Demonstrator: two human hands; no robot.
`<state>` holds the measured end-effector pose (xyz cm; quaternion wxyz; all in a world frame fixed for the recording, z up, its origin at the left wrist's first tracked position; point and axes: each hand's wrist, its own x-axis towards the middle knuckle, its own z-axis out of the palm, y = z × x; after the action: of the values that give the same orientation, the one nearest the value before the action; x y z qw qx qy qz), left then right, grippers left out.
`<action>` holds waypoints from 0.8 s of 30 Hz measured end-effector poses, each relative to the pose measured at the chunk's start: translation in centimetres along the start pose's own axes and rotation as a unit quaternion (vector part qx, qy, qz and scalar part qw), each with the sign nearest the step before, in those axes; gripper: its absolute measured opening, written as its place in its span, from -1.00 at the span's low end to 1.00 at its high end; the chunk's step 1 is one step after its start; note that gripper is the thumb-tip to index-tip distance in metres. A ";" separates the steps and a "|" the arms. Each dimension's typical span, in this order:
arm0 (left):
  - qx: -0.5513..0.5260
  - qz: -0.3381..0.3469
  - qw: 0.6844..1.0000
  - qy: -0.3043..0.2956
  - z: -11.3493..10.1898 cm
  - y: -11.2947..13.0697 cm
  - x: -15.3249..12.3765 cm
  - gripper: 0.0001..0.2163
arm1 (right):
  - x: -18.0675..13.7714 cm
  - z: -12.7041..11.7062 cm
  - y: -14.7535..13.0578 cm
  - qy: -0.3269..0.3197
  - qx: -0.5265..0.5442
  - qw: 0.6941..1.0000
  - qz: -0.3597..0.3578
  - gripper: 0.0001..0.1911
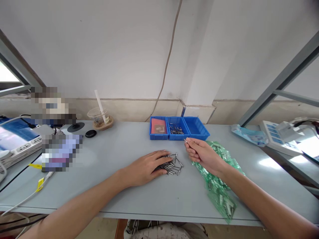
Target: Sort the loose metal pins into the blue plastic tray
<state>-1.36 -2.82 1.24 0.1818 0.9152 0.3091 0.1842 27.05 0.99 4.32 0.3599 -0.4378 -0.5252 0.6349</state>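
My left hand (152, 167) lies palm down with its fingers spread over a loose pile of metal pins (171, 167) on the table, hiding part of the pile. The pins are thin and silvery, and some seem to have a wider head. Above the tabletop, to the right of the pile, my right hand (198, 151) is closed in a pinch. A small metal pin (185, 141) pokes out from its fingertips, mostly covered. Just behind that hand is a row of blue bins; the middle bin (171, 136) contains similar pins, and the right bin (196, 136) shows a bare bottom.
Green plastic bags (221, 196) with metal parts lie under and beside my right forearm. The left bin (159, 137) has a red packet (159, 123). A lidded cup with a straw (99, 116), a round black object (90, 133) and power strips (25, 147) stand left; another strip (279, 139) sits right.
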 end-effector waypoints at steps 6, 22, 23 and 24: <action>0.000 -0.006 1.000 -0.003 0.0 0.0 0.0 -0.54 | 0.1 -0.5 -0.1 0.001 0.060 0.998 -0.021 -0.58; 0.004 -0.005 1.000 -0.006 0.1 -0.1 0.1 -0.53 | 0.0 0.6 -0.1 0.105 -0.180 0.970 -0.125 -0.60; 0.005 -0.004 1.000 -0.004 0.1 -0.1 0.0 -0.53 | 0.0 0.5 0.0 0.108 -0.194 0.965 -0.138 -0.61; 0.005 -0.004 1.000 -0.003 0.1 -0.1 0.0 -0.53 | 0.1 0.4 0.1 0.109 -0.205 0.961 -0.150 -0.63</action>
<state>-1.34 -2.73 1.08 0.1792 0.9154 0.3128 0.1792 26.61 0.90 4.28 0.4087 -0.4851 -0.6610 0.4010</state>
